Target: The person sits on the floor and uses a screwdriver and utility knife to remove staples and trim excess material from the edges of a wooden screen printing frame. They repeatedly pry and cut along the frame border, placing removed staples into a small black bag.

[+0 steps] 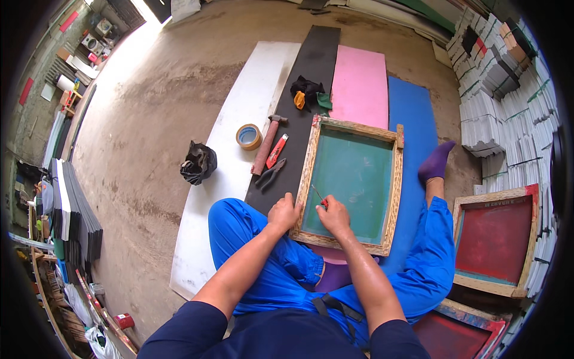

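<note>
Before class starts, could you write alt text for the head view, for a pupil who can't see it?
The wearer's right hand holds a red-handled tool over a green panel in a wooden frame, with the left hand at the frame's left edge. Tape, a hammer, a red cutter and pliers lie to the left, on long sheets.

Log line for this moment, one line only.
left hand: at left edge of wooden frame | right hand: holding red-handled tool over green panel | nearby: hammer, tape roll, red cutter, pliers

Glare from the doorway (150, 12) bleaches the curved fisheye view.
</note>
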`<state>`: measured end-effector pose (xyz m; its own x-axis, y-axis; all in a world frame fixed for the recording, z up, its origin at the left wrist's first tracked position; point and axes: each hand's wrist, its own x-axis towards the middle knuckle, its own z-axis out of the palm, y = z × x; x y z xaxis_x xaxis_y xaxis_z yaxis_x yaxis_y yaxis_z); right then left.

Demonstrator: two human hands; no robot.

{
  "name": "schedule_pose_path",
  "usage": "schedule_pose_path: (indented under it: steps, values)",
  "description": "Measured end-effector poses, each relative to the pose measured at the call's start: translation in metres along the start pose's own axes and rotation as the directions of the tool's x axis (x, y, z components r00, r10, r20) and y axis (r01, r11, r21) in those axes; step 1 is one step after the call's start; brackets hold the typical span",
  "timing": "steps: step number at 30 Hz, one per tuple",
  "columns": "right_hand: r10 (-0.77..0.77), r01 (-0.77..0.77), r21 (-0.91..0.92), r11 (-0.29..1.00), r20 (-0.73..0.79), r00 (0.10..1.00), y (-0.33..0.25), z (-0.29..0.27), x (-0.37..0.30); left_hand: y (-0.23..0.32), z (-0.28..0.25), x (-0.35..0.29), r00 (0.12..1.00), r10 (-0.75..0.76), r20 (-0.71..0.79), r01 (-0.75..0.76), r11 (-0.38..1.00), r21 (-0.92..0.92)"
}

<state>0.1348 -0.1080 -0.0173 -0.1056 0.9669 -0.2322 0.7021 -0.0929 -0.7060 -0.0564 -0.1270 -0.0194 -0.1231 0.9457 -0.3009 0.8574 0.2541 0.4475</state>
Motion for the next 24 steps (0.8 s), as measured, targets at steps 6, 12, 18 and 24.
schedule_pose_path:
  steps: [6,12,18,24]
  values:
    - [0.071,-0.072,-0.037,0.997,-0.029,0.997,0.002,-0.012,0.009,-0.012,0.015,0.01,0.996,0.078,0.039,-0.083,0.982,0.168]
    - [0.063,-0.075,-0.098,0.992,-0.118,0.991,0.027,-0.031,0.005,-0.015,0.02,0.012,0.995,0.091,0.032,-0.094,0.989,0.118]
    - [0.138,-0.266,-0.321,0.909,-0.371,0.918,0.06,-0.076,0.001,0.01,0.007,0.003,0.996,0.003,0.086,-0.012,0.995,0.098]
    - [0.318,-0.479,-0.288,0.829,-0.463,0.827,0.117,-0.117,0.001,-0.004,0.022,0.016,0.997,0.079,-0.024,-0.076,0.992,0.104]
